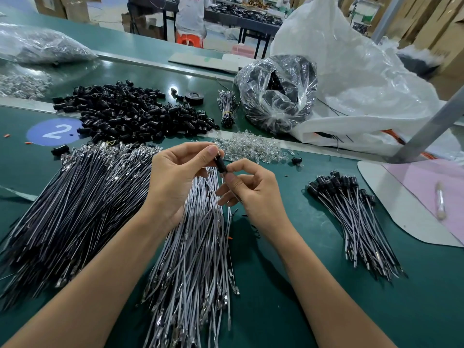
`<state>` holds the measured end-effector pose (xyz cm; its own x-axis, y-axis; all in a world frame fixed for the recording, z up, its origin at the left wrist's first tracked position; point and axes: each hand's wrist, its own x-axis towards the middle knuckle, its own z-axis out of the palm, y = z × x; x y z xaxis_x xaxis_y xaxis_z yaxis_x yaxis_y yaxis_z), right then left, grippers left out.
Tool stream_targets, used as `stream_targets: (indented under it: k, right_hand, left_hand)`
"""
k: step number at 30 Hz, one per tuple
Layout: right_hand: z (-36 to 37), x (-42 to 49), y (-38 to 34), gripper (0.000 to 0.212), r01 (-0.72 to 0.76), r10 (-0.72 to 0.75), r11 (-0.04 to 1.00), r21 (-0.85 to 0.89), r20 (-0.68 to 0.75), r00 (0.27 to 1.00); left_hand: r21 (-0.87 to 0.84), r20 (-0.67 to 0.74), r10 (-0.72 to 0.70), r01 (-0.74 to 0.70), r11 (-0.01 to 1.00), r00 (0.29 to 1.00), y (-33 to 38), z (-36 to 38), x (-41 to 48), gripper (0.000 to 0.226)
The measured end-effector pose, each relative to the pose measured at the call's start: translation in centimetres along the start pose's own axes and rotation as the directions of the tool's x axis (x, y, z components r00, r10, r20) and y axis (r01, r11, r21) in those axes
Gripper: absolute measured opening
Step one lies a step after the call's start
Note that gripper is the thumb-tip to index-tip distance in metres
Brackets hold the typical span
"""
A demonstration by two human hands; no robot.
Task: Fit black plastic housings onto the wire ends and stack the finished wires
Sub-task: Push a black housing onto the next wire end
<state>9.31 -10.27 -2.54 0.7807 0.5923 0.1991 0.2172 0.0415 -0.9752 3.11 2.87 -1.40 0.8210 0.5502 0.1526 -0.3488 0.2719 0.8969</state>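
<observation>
My left hand [175, 177] pinches the black housing [221, 165] at centre; my right hand [251, 192] fingers clamp the wire beneath. I should align straight, press until seated. Finished stack [351, 212] lies at three o'clock.

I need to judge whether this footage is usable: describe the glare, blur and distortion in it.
Head view: wide-angle bending curves the far table edge; glare glints off the clear plastic bag and the glass bulbs; the background workers are soft; the left hand, right hand and black housing are sharp.
</observation>
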Motion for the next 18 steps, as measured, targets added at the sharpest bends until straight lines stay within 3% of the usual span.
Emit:
stream_targets:
  k: [5,18]
  right_hand:
    - [0.11,-0.06,0.0,0.002,0.052,-0.052,0.999,-0.009,-0.002,0.999]
    - [0.02,-0.05,0.12,0.007,0.115,-0.113,0.993,0.027,-0.039,0.993]
  left_hand:
    - [0.084,-0.004,0.047,-0.046,0.995,0.999,-0.06,0.28,-0.24,0.014]
    - [0.114,0.099,0.133,-0.144,0.983,0.986,-0.6,0.06,-0.35,0.017]
